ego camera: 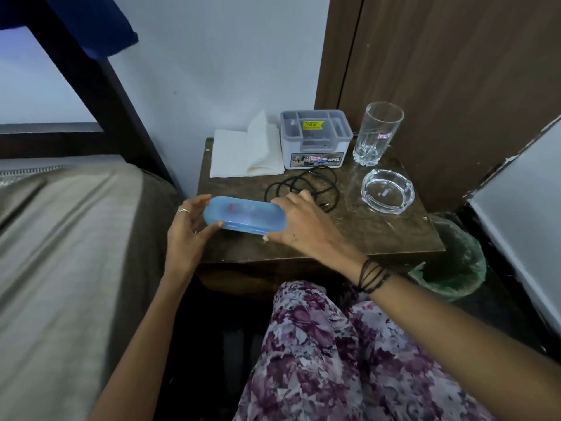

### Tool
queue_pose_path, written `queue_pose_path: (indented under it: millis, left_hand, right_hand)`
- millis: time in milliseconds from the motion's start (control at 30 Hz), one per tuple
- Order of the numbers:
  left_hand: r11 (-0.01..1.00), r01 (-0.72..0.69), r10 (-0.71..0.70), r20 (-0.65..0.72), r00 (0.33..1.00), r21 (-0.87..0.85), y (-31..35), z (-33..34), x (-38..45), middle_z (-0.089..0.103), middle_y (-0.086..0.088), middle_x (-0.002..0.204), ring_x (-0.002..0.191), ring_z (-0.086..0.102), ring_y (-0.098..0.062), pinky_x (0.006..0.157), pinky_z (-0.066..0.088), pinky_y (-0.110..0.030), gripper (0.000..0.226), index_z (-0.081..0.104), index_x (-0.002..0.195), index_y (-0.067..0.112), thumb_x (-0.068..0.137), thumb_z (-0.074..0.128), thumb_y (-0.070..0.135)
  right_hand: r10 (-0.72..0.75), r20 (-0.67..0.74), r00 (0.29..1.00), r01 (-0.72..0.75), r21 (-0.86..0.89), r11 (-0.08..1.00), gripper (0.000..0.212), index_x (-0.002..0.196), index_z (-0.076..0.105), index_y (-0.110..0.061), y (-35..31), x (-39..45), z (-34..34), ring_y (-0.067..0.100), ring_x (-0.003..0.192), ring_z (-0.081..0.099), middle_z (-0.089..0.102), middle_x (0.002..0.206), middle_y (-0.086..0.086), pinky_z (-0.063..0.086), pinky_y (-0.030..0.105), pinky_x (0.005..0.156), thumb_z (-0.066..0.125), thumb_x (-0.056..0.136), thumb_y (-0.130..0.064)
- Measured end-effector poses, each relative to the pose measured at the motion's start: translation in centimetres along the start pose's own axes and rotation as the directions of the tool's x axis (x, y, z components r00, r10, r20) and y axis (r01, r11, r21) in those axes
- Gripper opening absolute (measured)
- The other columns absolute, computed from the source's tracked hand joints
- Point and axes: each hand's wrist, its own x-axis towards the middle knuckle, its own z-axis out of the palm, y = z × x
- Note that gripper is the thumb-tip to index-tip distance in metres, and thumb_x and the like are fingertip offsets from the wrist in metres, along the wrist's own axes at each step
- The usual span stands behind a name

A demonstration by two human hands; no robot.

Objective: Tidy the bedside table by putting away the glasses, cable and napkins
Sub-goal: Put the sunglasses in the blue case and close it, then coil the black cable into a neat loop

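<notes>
A translucent blue glasses case (243, 215) is held closed over the front left of the brown bedside table (379, 235). My left hand (186, 229) grips its left end and my right hand (303, 223) grips its right end. A faint reddish shape shows through the lid; what lies inside I cannot tell. Just behind my right hand lies a coiled black cable (306, 185). At the table's back left sits a stack of white napkins (243, 151), its top sheets partly folded up.
A grey-and-white compartment organiser box (315, 141) stands at the back middle, a tall drinking glass (378, 133) to its right, a glass ashtray (387, 191) in front of that. A bin with a green liner (455, 265) sits right of the table, the bed (69, 253) on the left.
</notes>
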Motion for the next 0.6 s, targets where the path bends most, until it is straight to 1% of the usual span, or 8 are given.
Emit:
queue_pose_path:
  millis: [100,133,200,267,333,367,433,600]
  left_hand:
    - [0.998,0.044,-0.046,-0.051,0.998,-0.034,-0.4,-0.3,1.0,0.055,-0.01,0.129,0.116,0.057,-0.014,0.097,0.048,-0.028,0.05,0.047,0.124,0.014,0.079,0.068,0.005]
    - [0.997,0.057,-0.06,-0.058,0.997,-0.05,-0.4,0.0,1.1,0.054,-0.011,0.13,0.117,0.056,-0.016,0.098,0.048,-0.031,0.051,0.046,0.125,0.012,0.08,0.068,0.004]
    - [0.992,0.092,-0.098,-0.07,0.993,-0.091,-0.3,1.0,1.2,0.054,-0.011,0.13,0.118,0.055,-0.017,0.097,0.049,-0.027,0.049,0.045,0.126,0.009,0.082,0.065,0.003]
    - [0.981,0.138,-0.152,-0.103,0.983,-0.135,-0.2,2.0,1.1,0.057,-0.01,0.127,0.115,0.056,-0.015,0.088,0.05,-0.013,0.041,0.048,0.124,0.009,0.085,0.063,0.007]
    - [0.969,0.166,-0.192,-0.136,0.972,-0.183,-0.2,2.4,1.3,0.059,-0.007,0.125,0.113,0.057,-0.013,0.083,0.049,-0.006,0.036,0.052,0.122,0.009,0.088,0.06,0.009]
    - [0.965,0.171,-0.201,-0.142,0.969,-0.199,-0.2,2.3,1.5,0.06,-0.007,0.124,0.114,0.057,-0.013,0.083,0.049,-0.007,0.034,0.053,0.122,0.009,0.089,0.058,0.009]
    - [0.97,0.17,-0.194,-0.132,0.972,-0.174,-0.4,2.0,2.0,0.06,-0.007,0.125,0.114,0.057,-0.014,0.086,0.049,-0.011,0.032,0.054,0.122,0.008,0.09,0.054,0.006]
    - [0.99,0.141,-0.142,-0.073,0.987,-0.014,-0.6,1.5,2.9,0.058,0.001,0.121,0.111,0.054,-0.01,0.089,0.044,-0.014,0.029,0.057,0.121,0.013,0.093,0.048,0.009]
  right_hand:
    - [0.12,-0.143,0.982,-0.11,0.073,0.991,0.065,0.125,0.048,-0.008,-2.6,0.2,3.0,0.027,0.111,0.039,0.052,0.117,0.009,0.037,0.035,0.091,0.069,0.075,-0.044]
    - [0.175,-0.202,0.964,-0.153,0.12,0.981,0.063,0.12,0.05,-0.006,-3.3,0.2,3.9,0.028,0.109,0.041,0.052,0.114,0.01,0.038,0.035,0.09,0.071,0.073,-0.043]
    - [0.293,-0.292,0.91,-0.231,0.23,0.945,0.059,0.11,0.051,-0.006,-4.9,0.4,5.5,0.028,0.102,0.045,0.052,0.107,0.01,0.039,0.035,0.085,0.074,0.068,-0.04]
    - [0.399,-0.347,0.849,-0.3,0.305,0.904,0.054,0.1,0.048,-0.01,-6.2,0.9,6.6,0.027,0.095,0.048,0.053,0.1,0.007,0.04,0.035,0.078,0.073,0.064,-0.042]
    - [0.467,-0.372,0.802,-0.334,0.367,0.868,0.053,0.097,0.046,-0.012,-7.3,1.2,7.3,0.026,0.093,0.049,0.053,0.098,0.006,0.042,0.036,0.075,0.071,0.065,-0.045]
    - [0.476,-0.369,0.798,-0.327,0.399,0.857,0.053,0.099,0.046,-0.012,-7.7,1.3,7.5,0.026,0.093,0.049,0.053,0.099,0.006,0.043,0.037,0.076,0.071,0.066,-0.045]
    - [0.444,-0.356,0.822,-0.276,0.433,0.858,0.054,0.106,0.046,-0.011,-8.3,1.3,7.9,0.026,0.096,0.049,0.051,0.105,0.008,0.045,0.037,0.078,0.071,0.069,-0.042]
    - [0.38,-0.28,0.881,-0.192,0.523,0.83,0.052,0.115,0.044,-0.013,-8.4,1.7,8.0,0.022,0.101,0.05,0.047,0.113,0.007,0.049,0.036,0.078,0.07,0.076,-0.033]
